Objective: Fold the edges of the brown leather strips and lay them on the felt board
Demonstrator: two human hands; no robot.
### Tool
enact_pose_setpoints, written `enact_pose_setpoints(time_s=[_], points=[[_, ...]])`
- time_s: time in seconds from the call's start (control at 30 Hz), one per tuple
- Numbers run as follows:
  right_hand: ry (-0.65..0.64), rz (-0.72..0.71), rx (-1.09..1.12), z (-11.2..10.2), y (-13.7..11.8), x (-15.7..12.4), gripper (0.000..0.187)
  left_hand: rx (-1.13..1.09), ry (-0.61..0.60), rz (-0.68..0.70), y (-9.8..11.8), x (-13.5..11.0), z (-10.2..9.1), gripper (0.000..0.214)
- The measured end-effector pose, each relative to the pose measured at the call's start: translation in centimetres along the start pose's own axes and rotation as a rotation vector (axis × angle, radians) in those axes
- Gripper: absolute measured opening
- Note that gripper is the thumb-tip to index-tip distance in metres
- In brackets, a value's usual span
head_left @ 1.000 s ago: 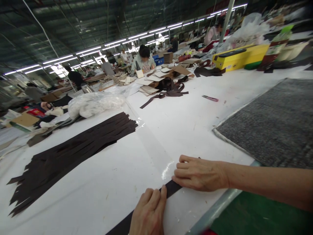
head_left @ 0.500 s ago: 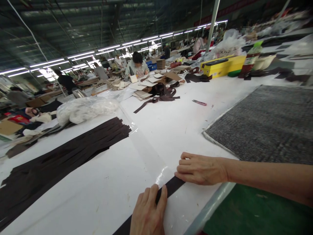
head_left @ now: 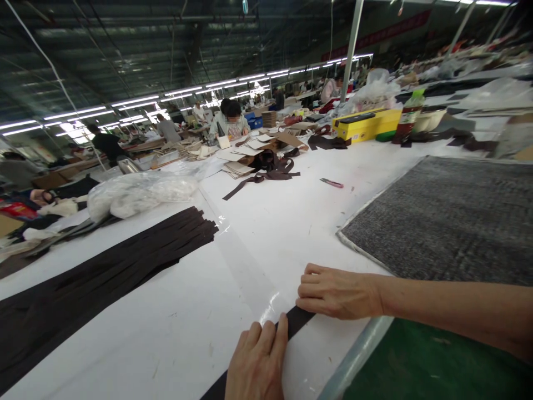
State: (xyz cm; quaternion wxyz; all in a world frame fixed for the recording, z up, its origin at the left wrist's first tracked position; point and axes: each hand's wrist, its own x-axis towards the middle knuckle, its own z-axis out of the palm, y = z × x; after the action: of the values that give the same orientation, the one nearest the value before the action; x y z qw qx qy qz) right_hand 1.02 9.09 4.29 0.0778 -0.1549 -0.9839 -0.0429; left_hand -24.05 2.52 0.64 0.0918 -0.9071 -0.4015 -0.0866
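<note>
A long dark brown strip (head_left: 297,320) lies slantwise across the near edge of the white table (head_left: 291,222). My left hand (head_left: 258,364) rests flat on the strip at the bottom of the view, fingers stretched along it. My right hand (head_left: 337,291) lies on the strip's far end with its fingers laid flat, pressing it to the table. A shiny clear film band (head_left: 250,266) runs from the strip's end toward the back. To the left lies a wide layer of several similar dark strips (head_left: 125,261).
A grey mat (head_left: 449,216) covers the table at right. Farther back are a pink cutter (head_left: 332,183), loose brown straps (head_left: 270,166), a clear plastic bag (head_left: 137,191), a yellow box (head_left: 366,123) and a bottle (head_left: 410,114). Other people (head_left: 231,119) work at the far end.
Both hands stay on the strip. The view has swung a little, so the table's objects sit lower and further left in the picture.
</note>
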Motion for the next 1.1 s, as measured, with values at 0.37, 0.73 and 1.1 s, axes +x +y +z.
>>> enact_pose_setpoints(time_s=[0.37,0.73,1.1], points=[[0.028,0.023,-0.053,-0.2,-0.1,-1.4,0.024,-0.003,-0.061,-0.050,0.9,1.1,-0.5,0.064],[0.028,0.117,0.026,0.3,-0.3,-2.0,0.026,-0.245,-0.104,-0.128,2.2,3.0,-0.1,0.064],[-0.023,0.083,-0.040,0.1,0.4,-2.5,0.022,-0.226,-0.116,-0.126,2.9,2.8,0.7,0.072]])
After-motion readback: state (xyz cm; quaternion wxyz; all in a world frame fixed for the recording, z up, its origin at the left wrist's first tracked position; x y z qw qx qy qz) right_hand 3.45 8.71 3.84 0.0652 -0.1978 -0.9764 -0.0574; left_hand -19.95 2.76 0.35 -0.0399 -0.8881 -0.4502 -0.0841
